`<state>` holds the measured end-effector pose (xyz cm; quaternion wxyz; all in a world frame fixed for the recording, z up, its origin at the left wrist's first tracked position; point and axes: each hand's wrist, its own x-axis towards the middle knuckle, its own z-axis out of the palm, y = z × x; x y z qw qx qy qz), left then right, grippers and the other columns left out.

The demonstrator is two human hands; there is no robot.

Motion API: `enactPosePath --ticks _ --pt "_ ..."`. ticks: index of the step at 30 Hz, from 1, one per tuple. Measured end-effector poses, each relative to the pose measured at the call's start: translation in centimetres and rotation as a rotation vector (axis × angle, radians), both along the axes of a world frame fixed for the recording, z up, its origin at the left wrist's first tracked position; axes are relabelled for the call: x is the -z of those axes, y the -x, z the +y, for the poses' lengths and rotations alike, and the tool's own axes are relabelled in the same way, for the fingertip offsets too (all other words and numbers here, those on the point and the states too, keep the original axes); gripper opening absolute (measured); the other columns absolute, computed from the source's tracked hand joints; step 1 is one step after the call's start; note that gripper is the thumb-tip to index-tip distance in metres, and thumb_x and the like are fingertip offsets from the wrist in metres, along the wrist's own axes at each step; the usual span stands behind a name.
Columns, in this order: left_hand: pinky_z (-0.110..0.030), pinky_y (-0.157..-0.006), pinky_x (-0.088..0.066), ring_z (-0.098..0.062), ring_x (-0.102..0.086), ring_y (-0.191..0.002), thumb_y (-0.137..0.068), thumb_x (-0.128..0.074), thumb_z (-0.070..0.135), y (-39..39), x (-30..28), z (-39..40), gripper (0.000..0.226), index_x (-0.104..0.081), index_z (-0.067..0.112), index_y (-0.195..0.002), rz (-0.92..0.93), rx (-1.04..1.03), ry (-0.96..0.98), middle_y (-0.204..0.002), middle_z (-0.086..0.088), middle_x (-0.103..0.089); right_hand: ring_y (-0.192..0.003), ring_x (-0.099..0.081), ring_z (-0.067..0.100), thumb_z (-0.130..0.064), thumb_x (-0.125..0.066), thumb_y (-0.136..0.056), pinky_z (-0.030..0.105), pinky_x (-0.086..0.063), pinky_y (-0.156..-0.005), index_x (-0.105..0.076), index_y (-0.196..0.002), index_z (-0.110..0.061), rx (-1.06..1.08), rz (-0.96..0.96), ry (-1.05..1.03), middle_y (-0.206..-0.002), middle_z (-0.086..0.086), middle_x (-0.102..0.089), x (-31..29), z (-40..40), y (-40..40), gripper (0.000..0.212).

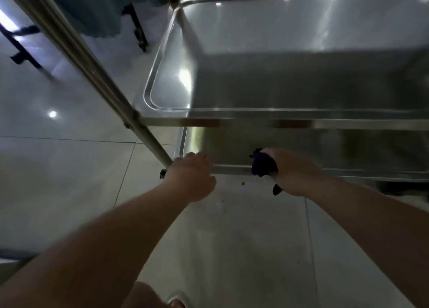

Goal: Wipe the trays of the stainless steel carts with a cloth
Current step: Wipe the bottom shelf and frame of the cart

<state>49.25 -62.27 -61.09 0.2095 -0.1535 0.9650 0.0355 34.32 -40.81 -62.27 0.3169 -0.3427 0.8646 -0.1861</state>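
At front rim of lowest tray [325, 170]: dark cloth [263, 165], bunched in right hand [294, 170], fingers curled round it. Left hand [190, 175] gripping tray corner beside cart leg [153, 142]. Above, 2 more trays. Below, tiled floor [69, 168].

Tiled floor [65, 168] — cart [301, 87], perhaps wheeled

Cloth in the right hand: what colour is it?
Dark purple, nearly black; the head view shows the cloth.

No readable text

The stainless steel cart [278, 122] and its trays [301, 40] carry no legible label, brand, number or sign; the picture is dim and blurred.
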Motion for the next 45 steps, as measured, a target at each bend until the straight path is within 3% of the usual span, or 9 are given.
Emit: enactPosePath --ticks 3,7,20,25,30,33,36,39,45 --pt "-0.047 -0.103 -0.048 -0.025 -0.055 -0.129 -0.101 -0.049 0.042 1.5 3.5 -1.6 0.046 -0.050 0.025 -0.144 0.045 0.025 0.017 -0.138 0.002 -0.056 -0.091 -0.067 0.015 -0.019 -0.058 -0.099 0.041 -0.062 -0.070 -0.063 -0.123 -0.037 0.034 0.029 0.123 -0.119 -0.010 -0.061 4.1 -1.7 0.7 0.030" --pt "-0.048 -0.099 -0.052 -0.028 -0.059 -0.127 -0.100 -0.053 0.043 2.0 6.7 -3.7 0.048 -0.052 0.023 -0.144 0.154 0.067 0.077 -0.139 -0.001 -0.059 -0.112 -0.060 0.020 -0.012 -0.056 -0.092 0.041 -0.056 -0.090 -0.056 -0.136 -0.038 -0.005 0.105 0.170 -0.126 -0.007 -0.063 7.4 -4.7 1.2 0.051" --pt "-0.046 -0.105 -0.051 -0.024 -0.062 -0.122 -0.097 -0.056 0.047 -4.7 12.1 -8.5 0.046 -0.060 0.029 -0.139 0.277 0.066 0.050 -0.128 0.005 -0.066 -0.132 -0.052 0.026 -0.010 -0.060 -0.091 0.038 -0.043 -0.107 -0.047 -0.150 -0.023 0.024 0.190 0.336 -0.146 0.004 -0.056 13.1 -15.5 -0.8 0.062" --pt "-0.030 -0.066 -0.045 -0.014 -0.062 -0.076 -0.089 -0.034 0.064 -7.0 12.6 -11.2 0.036 -0.057 0.037 -0.082 0.370 -0.049 0.009 -0.082 0.017 -0.058 -0.129 -0.056 0.032 -0.016 -0.065 -0.093 0.045 -0.045 -0.109 -0.047 -0.150 -0.021 0.109 0.225 0.383 -0.141 0.010 -0.059 13.3 -21.3 -0.6 0.059" --pt "-0.029 -0.053 -0.037 -0.010 -0.046 -0.062 -0.088 -0.040 0.079 -7.3 14.7 -12.8 0.051 -0.046 0.031 -0.073 0.511 -0.312 0.015 -0.073 0.008 -0.049 -0.126 -0.056 0.028 -0.029 -0.062 -0.095 0.043 -0.046 -0.105 -0.042 -0.152 -0.030 0.071 0.033 0.338 -0.141 0.006 -0.057 13.1 -26.7 -1.1 0.061" --pt "-0.027 -0.057 -0.037 -0.011 -0.049 -0.069 -0.079 -0.050 0.084 -6.8 15.5 -13.1 0.051 -0.046 0.033 -0.087 0.726 -0.544 -0.149 -0.082 0.007 -0.052 -0.153 -0.026 0.030 -0.047 -0.047 -0.102 0.044 -0.022 -0.123 -0.027 -0.162 -0.036 -0.164 -0.028 0.139 -0.168 0.002 -0.029 15.4 -27.2 -3.4 0.064" --pt "-0.025 -0.078 -0.056 -0.007 -0.066 -0.096 -0.075 -0.069 0.071 -4.7 15.1 -13.5 0.046 -0.054 0.041 -0.107 0.893 -0.686 -0.625 -0.106 0.006 -0.066 -0.157 -0.010 0.020 -0.048 -0.033 -0.108 0.036 -0.006 -0.124 -0.026 -0.162 -0.032 -0.265 0.145 0.205 -0.171 -0.005 -0.018 16.9 -23.8 -4.8 0.057" --pt "-0.038 -0.086 -0.056 -0.019 -0.069 -0.091 -0.076 -0.075 0.044 -2.6 15.5 -12.7 0.017 -0.072 0.032 -0.087 1.011 -0.792 -0.949 -0.096 -0.006 -0.074 -0.157 -0.011 0.018 -0.052 -0.026 -0.106 0.035 -0.007 -0.124 -0.031 -0.160 -0.034 -0.279 0.287 0.166 -0.170 -0.009 -0.021 18.1 -18.7 -3.7 0.056" --pt "-0.040 -0.064 -0.048 -0.025 -0.053 -0.061 -0.072 -0.064 0.034 -1.2 16.4 -12.3 0.022 -0.056 0.027 -0.053 1.091 -0.870 -0.968 -0.057 -0.003 -0.054 -0.159 -0.005 0.026 -0.050 -0.029 -0.106 0.047 -0.008 -0.129 -0.020 -0.164 -0.027 0.146 0.345 -0.096 -0.173 -0.002 -0.011 18.8 -14.4 6.8 0.063"
